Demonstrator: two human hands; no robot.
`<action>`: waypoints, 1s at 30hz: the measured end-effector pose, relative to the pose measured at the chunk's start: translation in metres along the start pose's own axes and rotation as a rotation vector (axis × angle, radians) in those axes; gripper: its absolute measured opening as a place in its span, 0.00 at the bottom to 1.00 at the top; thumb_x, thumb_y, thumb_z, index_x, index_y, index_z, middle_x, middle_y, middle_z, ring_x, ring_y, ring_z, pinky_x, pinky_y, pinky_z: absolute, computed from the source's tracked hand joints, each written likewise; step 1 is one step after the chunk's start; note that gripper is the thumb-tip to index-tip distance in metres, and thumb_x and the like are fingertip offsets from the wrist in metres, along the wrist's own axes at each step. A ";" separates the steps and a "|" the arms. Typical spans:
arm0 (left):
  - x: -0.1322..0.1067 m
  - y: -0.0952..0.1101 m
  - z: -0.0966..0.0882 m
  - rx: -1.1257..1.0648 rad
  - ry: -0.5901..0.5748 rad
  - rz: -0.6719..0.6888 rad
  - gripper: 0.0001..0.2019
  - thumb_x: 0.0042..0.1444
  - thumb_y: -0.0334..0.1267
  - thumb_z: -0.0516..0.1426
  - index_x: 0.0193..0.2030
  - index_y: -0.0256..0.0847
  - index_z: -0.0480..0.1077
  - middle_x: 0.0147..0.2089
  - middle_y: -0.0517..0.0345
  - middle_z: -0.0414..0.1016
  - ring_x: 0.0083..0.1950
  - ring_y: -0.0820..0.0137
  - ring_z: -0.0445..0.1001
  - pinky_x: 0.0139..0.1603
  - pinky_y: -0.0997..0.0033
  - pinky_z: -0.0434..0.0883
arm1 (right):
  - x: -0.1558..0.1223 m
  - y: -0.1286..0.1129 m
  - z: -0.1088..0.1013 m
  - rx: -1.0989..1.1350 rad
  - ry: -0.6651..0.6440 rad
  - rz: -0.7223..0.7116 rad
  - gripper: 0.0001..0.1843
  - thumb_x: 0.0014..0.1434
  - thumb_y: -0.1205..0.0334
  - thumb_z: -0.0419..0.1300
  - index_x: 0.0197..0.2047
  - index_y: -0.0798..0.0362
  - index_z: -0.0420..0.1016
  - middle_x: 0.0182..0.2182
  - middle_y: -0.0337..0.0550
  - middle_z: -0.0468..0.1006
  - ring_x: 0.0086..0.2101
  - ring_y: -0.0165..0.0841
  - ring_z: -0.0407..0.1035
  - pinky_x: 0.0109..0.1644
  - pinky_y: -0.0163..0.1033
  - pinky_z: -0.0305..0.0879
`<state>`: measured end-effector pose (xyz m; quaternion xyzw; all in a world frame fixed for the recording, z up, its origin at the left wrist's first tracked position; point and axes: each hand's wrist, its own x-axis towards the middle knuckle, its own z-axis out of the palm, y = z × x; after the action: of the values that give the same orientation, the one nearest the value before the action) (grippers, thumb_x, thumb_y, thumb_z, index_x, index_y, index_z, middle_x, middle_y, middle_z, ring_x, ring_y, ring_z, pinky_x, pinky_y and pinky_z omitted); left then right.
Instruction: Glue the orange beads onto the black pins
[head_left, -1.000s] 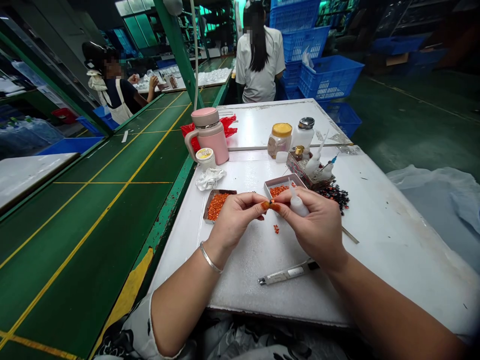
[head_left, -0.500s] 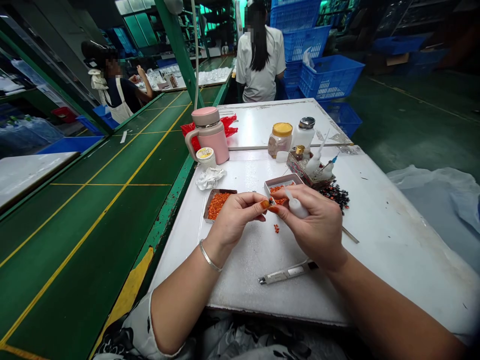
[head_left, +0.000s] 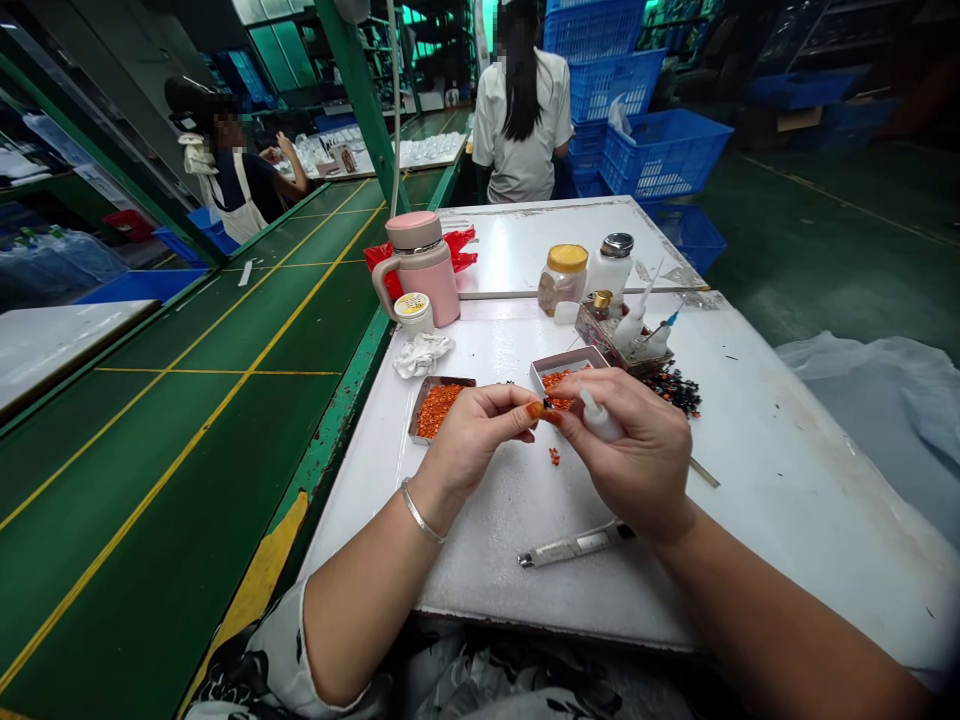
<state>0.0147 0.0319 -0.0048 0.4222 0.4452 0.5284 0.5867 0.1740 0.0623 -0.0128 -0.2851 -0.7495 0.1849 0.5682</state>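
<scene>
My left hand [head_left: 476, 440] pinches a tiny dark bead [head_left: 545, 404] between thumb and forefinger. My right hand [head_left: 637, 450] grips a small white squeeze bottle [head_left: 604, 420], and one orange-nailed fingertip touches the bead from the other side. Just below my left hand lies a metal tray of orange rhinestones [head_left: 439, 410]. A second tray of the same stones [head_left: 566, 375] sits under my right fingers, partly hidden. A few loose orange stones [head_left: 553, 456] lie on the white foam board [head_left: 480, 570] between my hands. Below them rests a slim metal-tipped pen-like tool [head_left: 576, 545].
Dark beads [head_left: 675, 390] lie scattered beyond my right hand. Farther back stand a pink thermos [head_left: 424, 270], a yellow-lidded jar [head_left: 564, 280], and a box of small bottles [head_left: 622, 335]. Co-workers [head_left: 521, 110] and blue crates [head_left: 660, 150] are beyond the table.
The white bottle has tilted lower in my right hand, and its nozzle has dropped toward the tray. My left hand's pinch is unchanged, and the view has shifted slightly.
</scene>
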 end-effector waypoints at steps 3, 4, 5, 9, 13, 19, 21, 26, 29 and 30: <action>0.000 0.000 0.000 0.011 0.003 0.011 0.12 0.46 0.44 0.69 0.30 0.37 0.79 0.30 0.57 0.75 0.30 0.76 0.70 0.34 0.74 0.69 | 0.000 0.000 0.000 -0.005 -0.005 0.006 0.05 0.58 0.68 0.65 0.38 0.49 0.79 0.35 0.43 0.81 0.38 0.35 0.75 0.45 0.42 0.71; 0.000 0.000 0.000 0.015 0.006 0.014 0.12 0.46 0.44 0.69 0.30 0.37 0.79 0.30 0.57 0.75 0.30 0.76 0.69 0.34 0.74 0.69 | 0.000 0.000 0.000 -0.008 -0.005 0.009 0.04 0.58 0.67 0.64 0.38 0.49 0.79 0.35 0.43 0.81 0.38 0.36 0.75 0.44 0.42 0.71; 0.000 0.000 0.000 0.018 0.007 0.017 0.12 0.46 0.44 0.69 0.30 0.37 0.79 0.30 0.57 0.75 0.30 0.75 0.69 0.34 0.74 0.69 | 0.000 0.000 0.000 -0.011 -0.004 0.012 0.04 0.58 0.67 0.64 0.38 0.49 0.79 0.35 0.43 0.81 0.38 0.36 0.75 0.44 0.42 0.71; 0.000 0.000 0.001 0.017 0.003 0.026 0.12 0.46 0.44 0.69 0.30 0.37 0.79 0.29 0.57 0.75 0.30 0.75 0.69 0.34 0.74 0.69 | -0.001 0.001 0.000 -0.023 0.012 -0.003 0.04 0.58 0.66 0.64 0.38 0.48 0.79 0.34 0.42 0.82 0.37 0.36 0.76 0.44 0.42 0.72; 0.000 0.000 0.001 0.016 0.004 0.034 0.11 0.46 0.43 0.69 0.30 0.38 0.79 0.30 0.57 0.76 0.30 0.75 0.69 0.35 0.73 0.68 | -0.002 0.002 0.000 -0.031 0.026 -0.034 0.05 0.58 0.66 0.65 0.38 0.47 0.79 0.34 0.42 0.82 0.38 0.36 0.76 0.44 0.43 0.72; 0.001 -0.002 0.000 0.004 -0.015 0.048 0.09 0.46 0.42 0.69 0.30 0.38 0.80 0.29 0.57 0.76 0.31 0.75 0.69 0.35 0.73 0.68 | -0.002 0.003 -0.002 -0.051 0.038 -0.075 0.06 0.56 0.68 0.66 0.38 0.48 0.80 0.36 0.43 0.82 0.37 0.34 0.76 0.42 0.40 0.73; 0.001 -0.003 -0.001 -0.006 -0.022 0.051 0.08 0.46 0.40 0.69 0.30 0.38 0.80 0.29 0.57 0.76 0.31 0.75 0.69 0.35 0.74 0.67 | -0.001 0.004 -0.004 -0.066 0.021 -0.101 0.07 0.56 0.69 0.66 0.38 0.48 0.80 0.36 0.42 0.82 0.36 0.34 0.77 0.42 0.40 0.73; -0.001 -0.003 0.000 -0.026 -0.007 0.044 0.06 0.45 0.36 0.69 0.30 0.38 0.80 0.29 0.57 0.77 0.32 0.74 0.69 0.36 0.74 0.68 | 0.001 0.004 -0.007 -0.064 -0.033 -0.153 0.11 0.56 0.73 0.63 0.39 0.48 0.80 0.37 0.42 0.82 0.36 0.34 0.77 0.42 0.39 0.73; -0.002 -0.001 0.001 -0.046 0.009 0.036 0.07 0.44 0.37 0.69 0.30 0.37 0.80 0.29 0.56 0.77 0.33 0.73 0.70 0.35 0.74 0.68 | 0.002 0.003 -0.008 -0.068 -0.063 -0.188 0.13 0.55 0.76 0.61 0.39 0.49 0.79 0.38 0.43 0.82 0.37 0.34 0.76 0.43 0.39 0.73; -0.003 -0.001 0.002 -0.053 0.009 0.032 0.08 0.44 0.38 0.69 0.30 0.37 0.80 0.29 0.56 0.77 0.32 0.73 0.70 0.34 0.74 0.68 | 0.002 0.003 -0.008 -0.079 -0.074 -0.199 0.14 0.54 0.77 0.60 0.39 0.49 0.79 0.38 0.43 0.82 0.38 0.34 0.76 0.43 0.39 0.73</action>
<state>0.0163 0.0292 -0.0053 0.4110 0.4270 0.5512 0.5872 0.1822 0.0655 -0.0110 -0.2245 -0.8011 0.1082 0.5441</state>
